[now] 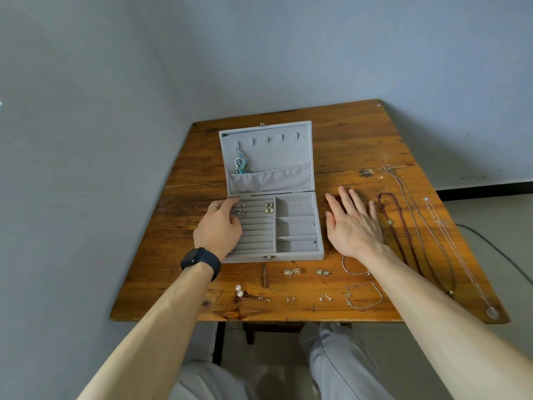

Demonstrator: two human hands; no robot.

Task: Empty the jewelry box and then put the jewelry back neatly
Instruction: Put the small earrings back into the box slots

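Note:
The grey velvet jewelry box lies open on the wooden table, lid upright. A blue pendant necklace hangs from a lid hook into the pocket. Silver earrings and gold earrings sit in the ring rows. My left hand rests on the box's left side, fingers curled at the silver earrings, nothing visibly held. My right hand lies flat and open on the table right of the box. Pearl earrings, studs, bracelets and long necklaces lie on the table.
Walls stand close behind and left of the table. The table's front edge is near my knees. A dark cable runs on the floor at right. A black watch is on my left wrist.

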